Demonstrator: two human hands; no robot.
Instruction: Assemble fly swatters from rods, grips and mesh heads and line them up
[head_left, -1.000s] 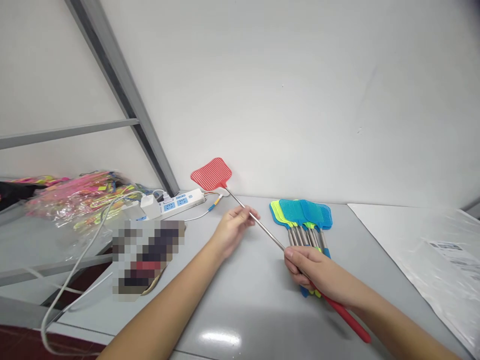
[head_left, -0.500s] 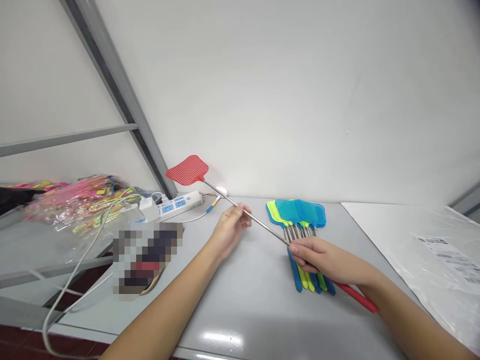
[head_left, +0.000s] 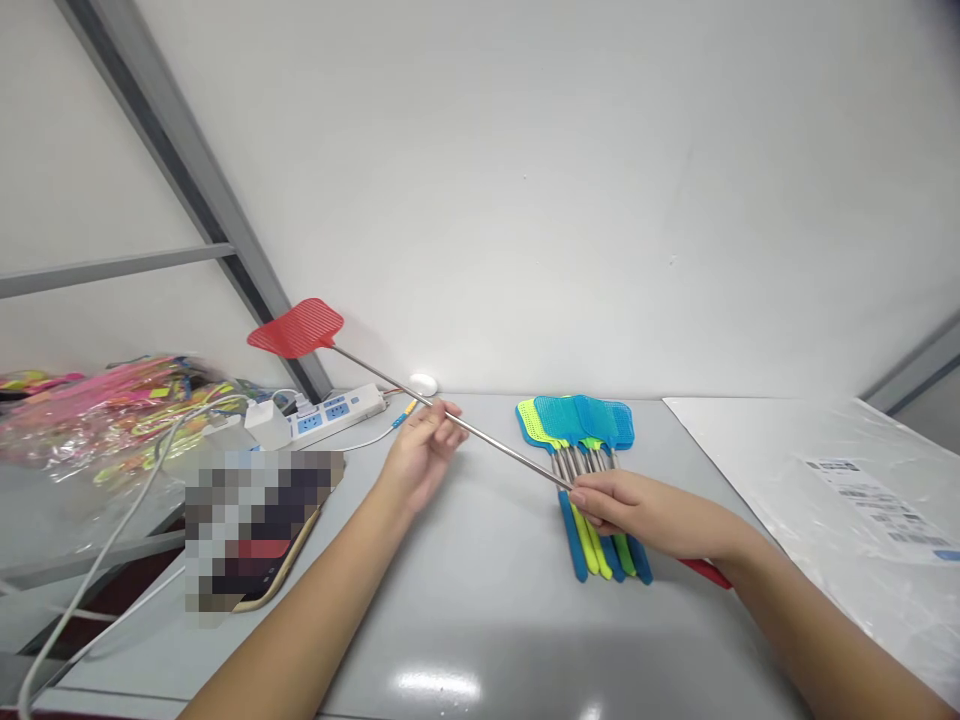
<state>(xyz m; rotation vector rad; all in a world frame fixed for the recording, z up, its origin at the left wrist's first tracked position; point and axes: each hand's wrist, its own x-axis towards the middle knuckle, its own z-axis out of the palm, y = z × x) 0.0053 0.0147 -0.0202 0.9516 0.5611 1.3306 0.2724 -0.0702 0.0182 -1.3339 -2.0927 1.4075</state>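
A red fly swatter (head_left: 298, 330) is held aslant above the table, its mesh head raised at the upper left. My left hand (head_left: 421, 455) is closed with thumb and fingers around the middle of its thin metal rod. My right hand (head_left: 637, 515) grips the red handle, whose end shows below the wrist. Beneath and beside the right hand lies a bundle of folded fly swatters (head_left: 577, 422), with blue and yellow-green heads at the back and handles toward me.
A white power strip (head_left: 337, 412) with plugs and cables sits at the back left, near a pixelated phone-like object (head_left: 274, 530). Plastic bags of colourful items (head_left: 112, 410) lie far left. White plastic sheeting with a label (head_left: 795, 440) covers the right. A metal frame (head_left: 187, 170) rises at the left.
The red swatter's rod shows a longer span, and its head has moved farther left. My left hand has shifted left along with it; my right hand stays on the handle. The view has turned slightly.
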